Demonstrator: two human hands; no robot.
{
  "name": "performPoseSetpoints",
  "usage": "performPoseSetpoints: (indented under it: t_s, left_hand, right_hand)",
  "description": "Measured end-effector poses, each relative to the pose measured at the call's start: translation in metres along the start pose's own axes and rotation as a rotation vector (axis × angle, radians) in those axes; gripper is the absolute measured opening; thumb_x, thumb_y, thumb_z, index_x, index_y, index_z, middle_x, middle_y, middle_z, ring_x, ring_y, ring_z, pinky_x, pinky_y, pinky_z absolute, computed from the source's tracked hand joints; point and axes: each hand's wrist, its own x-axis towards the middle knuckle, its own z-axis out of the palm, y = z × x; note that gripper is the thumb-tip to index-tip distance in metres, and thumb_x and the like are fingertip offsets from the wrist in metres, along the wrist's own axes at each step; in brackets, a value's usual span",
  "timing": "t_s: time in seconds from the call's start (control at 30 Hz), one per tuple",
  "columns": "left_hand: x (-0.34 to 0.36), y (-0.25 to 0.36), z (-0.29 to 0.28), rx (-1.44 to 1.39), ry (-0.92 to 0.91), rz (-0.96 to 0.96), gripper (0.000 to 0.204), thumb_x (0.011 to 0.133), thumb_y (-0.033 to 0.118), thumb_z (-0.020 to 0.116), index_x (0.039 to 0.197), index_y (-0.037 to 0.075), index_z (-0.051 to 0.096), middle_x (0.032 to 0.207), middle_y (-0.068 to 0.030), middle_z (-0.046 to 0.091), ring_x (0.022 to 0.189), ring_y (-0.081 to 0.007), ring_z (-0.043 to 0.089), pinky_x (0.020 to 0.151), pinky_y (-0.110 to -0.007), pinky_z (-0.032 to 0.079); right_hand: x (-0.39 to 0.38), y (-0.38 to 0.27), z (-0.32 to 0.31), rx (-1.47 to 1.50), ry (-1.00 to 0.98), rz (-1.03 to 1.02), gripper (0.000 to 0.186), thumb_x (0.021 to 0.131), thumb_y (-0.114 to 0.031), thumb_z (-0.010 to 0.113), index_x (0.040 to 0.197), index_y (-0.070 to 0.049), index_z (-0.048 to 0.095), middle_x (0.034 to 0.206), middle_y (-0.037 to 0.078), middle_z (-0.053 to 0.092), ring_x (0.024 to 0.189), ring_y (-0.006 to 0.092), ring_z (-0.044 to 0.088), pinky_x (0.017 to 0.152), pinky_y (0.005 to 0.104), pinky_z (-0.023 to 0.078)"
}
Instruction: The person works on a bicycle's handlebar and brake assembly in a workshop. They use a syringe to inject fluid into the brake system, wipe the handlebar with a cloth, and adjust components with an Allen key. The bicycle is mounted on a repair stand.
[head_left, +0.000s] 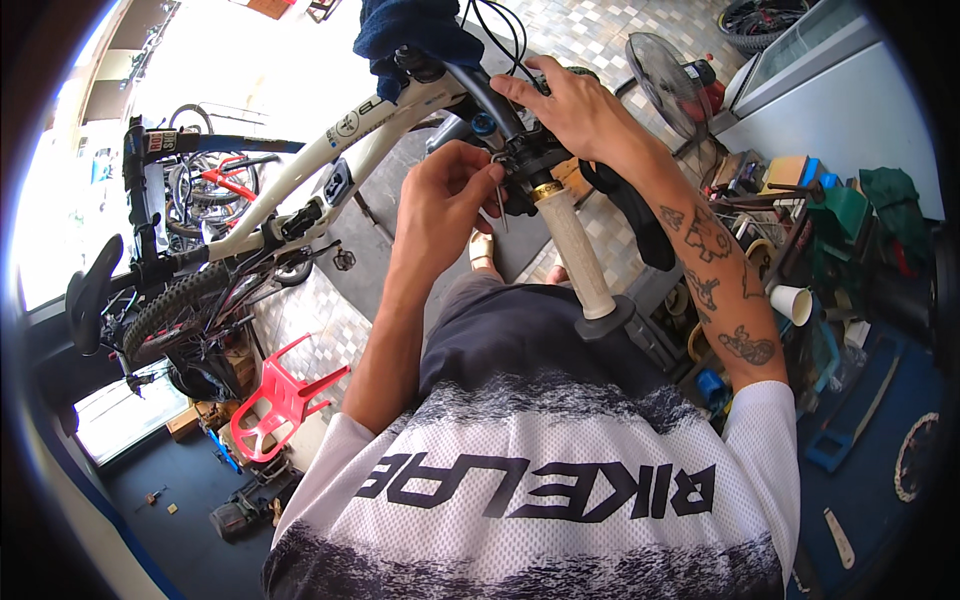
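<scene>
My left hand [448,200] pinches a thin metal hex key [503,212] at a black control clamp [522,152] on the handlebar [487,100]. My right hand [570,115] rests over the bar and controls, with index and middle fingers stretched apart near the black cables [512,30]. Below the clamp are a gold collar [546,190] and a beige grip [575,250] with a dark end flange. A dark blue cloth [410,25] covers the upper bar area of a cream bike frame [350,130]. A dark strap or pad [640,230] hangs beside the grip.
A red plastic chair [270,405] stands lower left, near several bikes [215,180]. A fan [660,85] and white cabinet [820,120] are upper right. Cluttered tools and containers [830,215] line the right, above a blue bench [880,500] with a hacksaw [855,400].
</scene>
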Motion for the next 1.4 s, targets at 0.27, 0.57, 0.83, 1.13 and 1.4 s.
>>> performPoseSetpoints:
  t_s: [0.27,0.57,0.83,1.13,1.4]
  left_hand:
    - [0.001,-0.008,-0.003,0.347,0.027,0.200,0.018,0.098,0.012,0.072,0.107,-0.002,0.065,0.082,-0.0151,0.071,0.074,-0.0285,0.071,0.070,-0.041,0.054]
    - [0.005,-0.001,-0.016,0.182,-0.133,0.058,0.015,0.104,0.014,0.069,0.108,0.000,0.064,0.087,-0.0081,0.071,0.070,-0.0141,0.068,0.056,-0.029,0.055]
    - [0.003,-0.019,-0.008,-0.543,0.250,0.054,0.019,0.105,0.017,0.072,0.109,0.004,0.060,0.099,-0.0168,0.075,0.088,-0.0231,0.078,0.069,-0.033,0.068]
    - [-0.003,-0.034,0.004,-0.634,0.316,0.101,0.017,0.104,0.011,0.072,0.106,0.002,0.058,0.102,-0.0186,0.075,0.090,-0.0263,0.078,0.073,-0.039,0.070]
    - [-0.009,-0.038,0.008,-0.658,0.331,0.111,0.016,0.104,0.011,0.072,0.103,0.002,0.058,0.103,-0.0194,0.074,0.091,-0.0274,0.078,0.075,-0.041,0.071]
  right_hand:
    - [-0.004,-0.004,-0.005,0.015,-0.018,0.004,0.106,0.098,-0.087,0.041,0.141,0.009,0.056,0.105,0.040,0.072,0.111,0.0521,0.072,0.095,0.0553,0.058]
    - [-0.007,-0.007,-0.008,0.046,-0.020,0.024,0.105,0.098,-0.086,0.045,0.143,0.008,0.055,0.107,0.040,0.072,0.112,0.0523,0.072,0.096,0.0553,0.058]
    - [-0.007,-0.007,-0.008,0.077,-0.012,0.030,0.104,0.098,-0.085,0.044,0.144,0.007,0.056,0.104,0.039,0.073,0.111,0.0525,0.072,0.096,0.0564,0.058]
    - [-0.007,-0.006,-0.007,0.064,0.017,-0.003,0.102,0.099,-0.084,0.044,0.144,0.008,0.055,0.103,0.039,0.073,0.111,0.0520,0.072,0.096,0.0555,0.058]
    - [-0.008,-0.010,-0.008,0.073,0.014,0.074,0.106,0.097,-0.085,0.047,0.147,0.009,0.054,0.106,0.038,0.073,0.113,0.0508,0.073,0.097,0.0551,0.059]
